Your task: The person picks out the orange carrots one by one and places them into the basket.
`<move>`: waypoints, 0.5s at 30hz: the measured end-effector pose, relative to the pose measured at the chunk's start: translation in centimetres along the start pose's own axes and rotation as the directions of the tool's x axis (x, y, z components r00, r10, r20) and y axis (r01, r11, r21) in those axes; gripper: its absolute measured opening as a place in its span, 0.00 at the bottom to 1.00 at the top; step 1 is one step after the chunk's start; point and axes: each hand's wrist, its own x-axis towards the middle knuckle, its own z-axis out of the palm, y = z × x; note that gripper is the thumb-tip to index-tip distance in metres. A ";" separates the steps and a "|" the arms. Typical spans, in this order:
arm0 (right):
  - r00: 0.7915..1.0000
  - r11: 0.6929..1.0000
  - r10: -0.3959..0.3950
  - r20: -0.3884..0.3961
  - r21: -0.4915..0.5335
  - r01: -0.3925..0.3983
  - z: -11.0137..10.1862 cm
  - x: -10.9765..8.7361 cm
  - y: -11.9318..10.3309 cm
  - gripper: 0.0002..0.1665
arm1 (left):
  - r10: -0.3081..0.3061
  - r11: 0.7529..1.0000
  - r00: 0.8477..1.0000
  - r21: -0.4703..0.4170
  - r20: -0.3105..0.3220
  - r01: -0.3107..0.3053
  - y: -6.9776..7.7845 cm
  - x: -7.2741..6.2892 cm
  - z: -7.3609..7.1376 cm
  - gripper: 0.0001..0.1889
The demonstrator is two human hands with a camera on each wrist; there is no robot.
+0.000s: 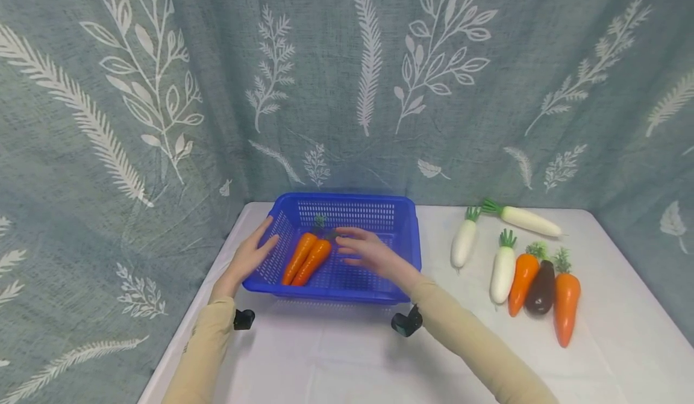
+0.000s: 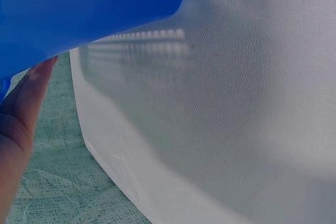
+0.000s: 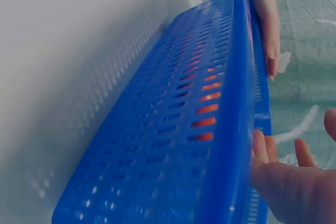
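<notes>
A: The left hand (image 1: 249,256) is at the left end of the blue perforated plastic basket (image 1: 331,293), thumb and fingers spread, looking straight rather than wrapped round the rim. The right hand (image 1: 374,253) hovers over the basket, fingers loosely bent, with nothing visible in its grasp.

B: Does the left one bear on the basket?

A: In the left wrist view it seems to meet the outer side. How firmly, I cannot tell.

B: And the carrots?

A: Two orange carrots (image 1: 311,263) lie side by side in the basket's left part, leafy tops toward the back wall. The right fingertips are near the tops; contact is unclear.

B: Which step would you call this?

A: In my judgement, handling carrots inside the basket, the left hand probably steadying it. Whether the right is at a grasp or a release, this moment alone can't settle.

B: What would the next move call for?

A: For a carrot, closing the fingers round its thick end. For anything on the white table (image 1: 347,356), rising above the rim and reaching right, where three white radishes (image 1: 503,274), an aubergine (image 1: 540,289) and two more carrots (image 1: 566,307) lie.
</notes>
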 end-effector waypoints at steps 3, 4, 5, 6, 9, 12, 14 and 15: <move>1.000 1.000 -0.006 0.001 0.000 0.006 -0.5 -0.4 -0.2 0.29 | 0.002 1.000 1.000 0.003 -0.002 -0.002 0.0 0.0 0.0 0.34; 1.000 1.000 -0.010 0.002 -0.003 0.010 -0.7 -0.6 -0.3 0.29 | 0.000 1.000 1.000 0.004 -0.002 0.000 -0.1 0.0 0.0 0.34; 1.000 1.000 -0.013 0.001 -0.008 0.013 -0.9 -0.7 -0.4 0.29 | -0.001 1.000 1.000 0.005 -0.002 0.001 -0.1 0.0 -0.1 0.34; 1.000 1.000 -0.017 0.004 -0.014 0.017 -1.1 -0.8 -0.4 0.29 | -0.001 1.000 1.000 0.005 -0.002 0.001 -0.1 0.0 -0.1 0.34; 1.000 0.999 -0.030 0.002 -0.036 0.030 -1.7 -1.3 -0.8 0.29 | -0.002 1.000 1.000 0.005 0.002 0.002 -0.1 0.1 -0.1 0.33; 0.999 0.997 -0.047 -0.002 -0.058 0.047 -2.2 -1.8 -1.2 0.30 | -0.002 1.000 1.000 0.007 0.003 0.002 -0.2 0.1 -0.1 0.33; 0.998 0.996 -0.056 -0.003 -0.065 0.056 -2.5 -2.2 -1.4 0.30 | -0.004 1.000 1.000 0.007 0.006 0.004 -0.1 0.1 -0.1 0.34; 0.998 0.996 -0.061 -0.002 -0.066 0.061 -2.7 -2.4 -1.5 0.30 | -0.003 1.000 1.000 0.005 0.007 0.003 -0.1 0.1 0.0 0.34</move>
